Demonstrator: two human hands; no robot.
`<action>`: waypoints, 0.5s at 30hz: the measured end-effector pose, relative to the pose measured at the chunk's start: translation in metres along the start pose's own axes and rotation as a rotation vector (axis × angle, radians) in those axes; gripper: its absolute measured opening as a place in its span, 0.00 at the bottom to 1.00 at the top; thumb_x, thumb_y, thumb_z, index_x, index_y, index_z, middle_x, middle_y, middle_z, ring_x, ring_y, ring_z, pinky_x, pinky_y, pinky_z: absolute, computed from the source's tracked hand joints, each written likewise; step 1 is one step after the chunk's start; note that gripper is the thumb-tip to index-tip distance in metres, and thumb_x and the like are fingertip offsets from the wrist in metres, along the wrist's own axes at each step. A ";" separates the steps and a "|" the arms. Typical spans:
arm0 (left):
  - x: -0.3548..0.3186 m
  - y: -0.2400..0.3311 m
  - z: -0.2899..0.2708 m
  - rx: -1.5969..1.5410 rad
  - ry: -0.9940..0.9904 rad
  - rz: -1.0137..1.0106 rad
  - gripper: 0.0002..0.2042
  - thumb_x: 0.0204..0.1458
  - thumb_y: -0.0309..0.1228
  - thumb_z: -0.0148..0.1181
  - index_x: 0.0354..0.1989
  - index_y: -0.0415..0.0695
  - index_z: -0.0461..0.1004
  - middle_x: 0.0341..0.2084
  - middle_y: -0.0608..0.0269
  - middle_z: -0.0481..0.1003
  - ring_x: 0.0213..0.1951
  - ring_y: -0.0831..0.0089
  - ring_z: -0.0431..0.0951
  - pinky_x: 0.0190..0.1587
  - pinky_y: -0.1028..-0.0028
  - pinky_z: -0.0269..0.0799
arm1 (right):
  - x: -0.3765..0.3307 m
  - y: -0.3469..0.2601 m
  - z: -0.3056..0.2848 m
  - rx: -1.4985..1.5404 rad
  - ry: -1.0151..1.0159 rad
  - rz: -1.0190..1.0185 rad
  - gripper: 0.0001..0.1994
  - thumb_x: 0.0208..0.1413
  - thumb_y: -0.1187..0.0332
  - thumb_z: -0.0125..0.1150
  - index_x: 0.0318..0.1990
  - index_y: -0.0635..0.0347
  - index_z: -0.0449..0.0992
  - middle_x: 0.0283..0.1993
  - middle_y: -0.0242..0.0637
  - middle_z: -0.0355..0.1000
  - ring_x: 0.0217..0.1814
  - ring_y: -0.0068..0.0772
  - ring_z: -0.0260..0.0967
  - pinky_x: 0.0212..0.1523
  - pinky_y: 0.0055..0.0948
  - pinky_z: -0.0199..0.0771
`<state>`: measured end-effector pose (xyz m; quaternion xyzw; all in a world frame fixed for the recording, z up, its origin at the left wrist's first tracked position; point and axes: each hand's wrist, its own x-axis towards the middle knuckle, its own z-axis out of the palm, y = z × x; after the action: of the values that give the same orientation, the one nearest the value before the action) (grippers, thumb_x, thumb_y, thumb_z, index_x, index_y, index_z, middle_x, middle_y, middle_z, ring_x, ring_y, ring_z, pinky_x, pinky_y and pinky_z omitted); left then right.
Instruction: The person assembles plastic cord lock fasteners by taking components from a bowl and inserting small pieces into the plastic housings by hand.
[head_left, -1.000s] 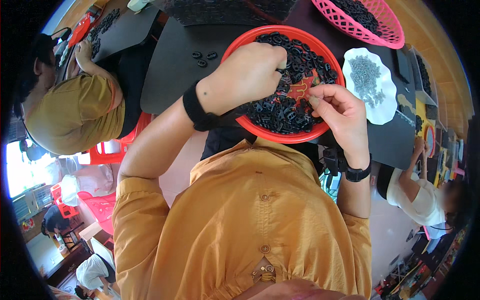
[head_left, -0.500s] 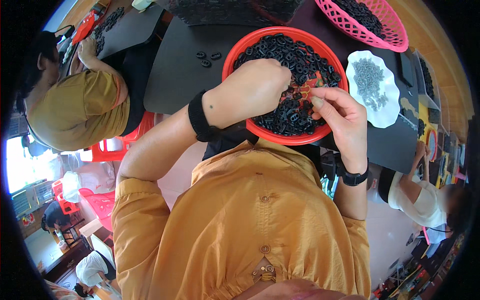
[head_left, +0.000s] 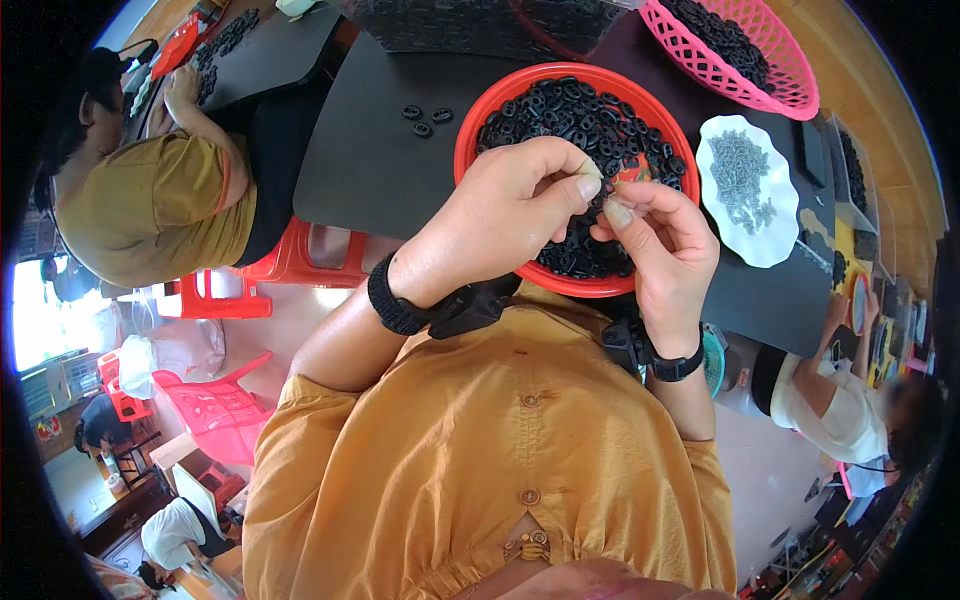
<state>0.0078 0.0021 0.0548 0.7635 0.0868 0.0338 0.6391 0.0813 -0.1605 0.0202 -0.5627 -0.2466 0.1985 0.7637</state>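
Note:
A round red bowl [head_left: 480, 130] full of small black ring-shaped parts [head_left: 570, 110] stands on the black table [head_left: 370, 160] in front of me. My left hand [head_left: 510, 205] and my right hand [head_left: 660, 240] meet over the bowl's near side, fingertips pinched together close to each other. Something small sits between the fingertips, too small to make out. Both wrists wear black bands. Three loose black rings [head_left: 425, 118] lie on the table left of the bowl.
A white scalloped plate [head_left: 750, 190] of small grey parts sits right of the bowl. A pink mesh basket [head_left: 740, 50] with black parts stands at the back right. One person in an ochre shirt [head_left: 160, 200] works at the left, another [head_left: 840, 400] at the right. Red plastic stools [head_left: 230, 290] stand below left.
Both hands have lifted off the heap of black rings and drawn toward me, fingertips now pinched together above the bowl's near rim.

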 end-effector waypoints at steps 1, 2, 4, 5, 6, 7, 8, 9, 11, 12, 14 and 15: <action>-0.001 0.000 0.000 -0.002 0.006 -0.006 0.07 0.61 0.31 0.51 0.40 0.40 0.71 0.19 0.71 0.69 0.18 0.88 0.64 0.19 0.85 0.60 | 0.000 0.001 0.001 0.021 0.011 -0.017 0.10 0.54 0.81 0.60 0.44 0.68 0.74 0.37 0.37 0.74 0.37 0.23 0.73 0.39 0.22 0.79; -0.001 0.001 0.001 -0.004 0.011 -0.012 0.07 0.61 0.31 0.51 0.40 0.40 0.71 0.19 0.71 0.69 0.18 0.88 0.64 0.19 0.85 0.60 | -0.001 0.001 0.003 0.020 0.010 -0.018 0.10 0.54 0.81 0.60 0.44 0.68 0.74 0.37 0.37 0.74 0.37 0.23 0.73 0.39 0.22 0.79; -0.003 0.000 0.003 -0.012 0.026 -0.009 0.07 0.61 0.31 0.51 0.40 0.40 0.71 0.19 0.71 0.69 0.18 0.88 0.64 0.19 0.85 0.60 | -0.001 0.002 0.004 0.045 0.017 -0.058 0.10 0.54 0.82 0.60 0.45 0.68 0.73 0.38 0.37 0.74 0.37 0.23 0.73 0.39 0.23 0.79; -0.003 0.000 0.004 -0.020 0.039 -0.008 0.07 0.61 0.31 0.51 0.40 0.40 0.71 0.19 0.71 0.69 0.18 0.88 0.64 0.19 0.85 0.60 | -0.002 0.004 0.005 0.043 0.016 -0.060 0.10 0.54 0.82 0.60 0.45 0.68 0.73 0.38 0.37 0.74 0.37 0.23 0.73 0.39 0.23 0.79; -0.004 0.000 0.004 -0.020 0.039 -0.006 0.07 0.61 0.31 0.51 0.40 0.40 0.71 0.19 0.71 0.69 0.18 0.88 0.64 0.19 0.85 0.60 | -0.002 0.005 0.005 0.040 0.017 -0.066 0.10 0.54 0.82 0.60 0.44 0.68 0.73 0.38 0.38 0.74 0.37 0.23 0.73 0.39 0.23 0.78; -0.005 0.000 0.005 -0.028 0.043 0.001 0.07 0.61 0.31 0.51 0.40 0.40 0.71 0.19 0.71 0.69 0.18 0.88 0.64 0.19 0.85 0.60 | -0.003 0.006 0.006 0.037 0.017 -0.072 0.10 0.54 0.82 0.60 0.44 0.68 0.72 0.38 0.38 0.74 0.37 0.24 0.73 0.39 0.23 0.78; -0.005 0.000 0.005 -0.037 0.047 0.007 0.07 0.61 0.30 0.51 0.40 0.40 0.71 0.20 0.71 0.69 0.18 0.88 0.64 0.19 0.85 0.61 | -0.003 0.006 0.006 0.036 0.016 -0.073 0.10 0.54 0.82 0.60 0.44 0.68 0.72 0.38 0.38 0.74 0.37 0.24 0.73 0.39 0.23 0.78; -0.005 -0.001 0.006 -0.037 0.048 0.009 0.07 0.61 0.30 0.51 0.40 0.40 0.71 0.20 0.71 0.69 0.18 0.88 0.64 0.19 0.85 0.61 | -0.004 0.006 0.007 0.047 0.019 -0.086 0.10 0.54 0.83 0.60 0.43 0.68 0.72 0.38 0.38 0.74 0.36 0.24 0.74 0.39 0.23 0.78; -0.006 -0.003 0.008 -0.049 0.085 0.041 0.07 0.61 0.30 0.52 0.39 0.40 0.71 0.21 0.70 0.69 0.18 0.87 0.64 0.19 0.85 0.61 | -0.004 0.006 0.007 0.057 0.020 -0.100 0.09 0.54 0.83 0.59 0.43 0.67 0.72 0.38 0.38 0.74 0.36 0.24 0.74 0.39 0.23 0.78; -0.006 -0.002 0.008 -0.049 0.086 0.042 0.07 0.61 0.30 0.52 0.39 0.40 0.71 0.21 0.70 0.69 0.18 0.87 0.64 0.19 0.85 0.61 | -0.004 0.005 0.007 0.053 0.028 -0.108 0.09 0.54 0.83 0.59 0.42 0.67 0.72 0.38 0.38 0.74 0.36 0.24 0.74 0.39 0.23 0.77; -0.007 -0.002 0.009 -0.068 0.092 0.041 0.07 0.60 0.30 0.52 0.39 0.40 0.71 0.22 0.70 0.70 0.18 0.87 0.65 0.19 0.85 0.61 | -0.005 0.006 0.006 0.049 0.036 -0.116 0.09 0.54 0.83 0.59 0.42 0.67 0.72 0.38 0.38 0.74 0.36 0.25 0.74 0.39 0.23 0.77; -0.007 -0.002 0.009 -0.068 0.092 0.041 0.07 0.60 0.30 0.52 0.39 0.40 0.71 0.22 0.70 0.70 0.18 0.87 0.65 0.19 0.85 0.61 | -0.005 0.006 0.007 0.048 0.037 -0.111 0.09 0.54 0.83 0.59 0.42 0.67 0.72 0.38 0.38 0.74 0.36 0.24 0.74 0.39 0.23 0.77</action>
<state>0.0021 -0.0078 0.0515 0.7407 0.0991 0.0849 0.6591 0.0736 -0.1565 0.0153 -0.5331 -0.2584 0.1512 0.7913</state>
